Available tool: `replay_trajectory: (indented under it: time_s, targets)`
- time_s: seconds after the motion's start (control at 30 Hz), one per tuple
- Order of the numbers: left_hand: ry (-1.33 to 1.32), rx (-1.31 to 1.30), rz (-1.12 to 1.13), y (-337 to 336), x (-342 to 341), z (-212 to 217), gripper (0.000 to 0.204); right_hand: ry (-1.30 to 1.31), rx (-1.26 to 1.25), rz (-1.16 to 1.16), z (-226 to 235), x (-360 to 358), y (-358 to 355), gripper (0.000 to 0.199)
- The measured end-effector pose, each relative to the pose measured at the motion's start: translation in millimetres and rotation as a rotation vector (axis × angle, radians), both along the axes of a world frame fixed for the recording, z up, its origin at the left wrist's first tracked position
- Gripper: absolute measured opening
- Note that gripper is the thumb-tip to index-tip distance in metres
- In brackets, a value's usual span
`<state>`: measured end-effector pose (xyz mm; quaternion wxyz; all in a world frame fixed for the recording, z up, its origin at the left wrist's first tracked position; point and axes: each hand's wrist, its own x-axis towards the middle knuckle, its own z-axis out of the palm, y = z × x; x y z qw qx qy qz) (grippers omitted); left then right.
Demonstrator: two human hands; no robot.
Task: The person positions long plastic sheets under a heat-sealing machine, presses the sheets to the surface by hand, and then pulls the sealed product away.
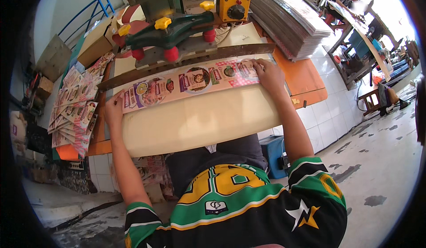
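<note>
A long printed plastic strip (pixel 171 86) with food pictures and pink checks lies across a cream sheet (pixel 199 120) on the worktable. At the strip's left end, my left hand (pixel 114 109) pinches the edge with its fingers pressed together. My right hand (pixel 270 76) grips the far right end, fingertips on the upper corner. Just beyond the strip runs a long metal bar (pixel 235 49) beneath a dark green press head (pixel 175 33) with yellow knobs (pixel 163 23) and red feet (pixel 171 54).
Printed packs (pixel 73 108) are heaped at the left, before a cardboard box (pixel 95 41). A yellow control box (pixel 233 6) sits behind the bar. Tall stacked sheets (pixel 288 21) stand at the back right. A blue container (pixel 275 155) is below the table; another person (pixel 344 1) sits far right.
</note>
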<state>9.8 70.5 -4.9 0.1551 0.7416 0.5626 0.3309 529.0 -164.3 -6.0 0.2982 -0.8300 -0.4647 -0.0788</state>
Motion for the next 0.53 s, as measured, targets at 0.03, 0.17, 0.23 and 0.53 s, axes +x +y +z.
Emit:
replay_trajectory:
  time_s: [0.03, 0.17, 0.23, 0.53]
  targets:
    - [0.005, 0.01, 0.001, 2.2, -1.1, -0.8, 0.033, 0.0, -0.004, 0.002, 3.3, -0.6, 1.0, 0.035]
    - [0.068, 0.009, 0.033, 3.9, -3.8, -1.5, 0.033, 0.004, -0.052, -0.026, 8.1, -4.1, 1.2, 0.036]
    - [0.03, 0.001, 0.037, 3.6, -1.8, -1.7, 0.033, -0.001, -0.05, -0.029, 7.3, -3.0, 0.9, 0.035]
    - [0.05, -0.001, 0.048, -0.7, -1.6, 4.1, 0.032, -0.006, -0.062, -0.028, 8.5, -2.9, 1.9, 0.035]
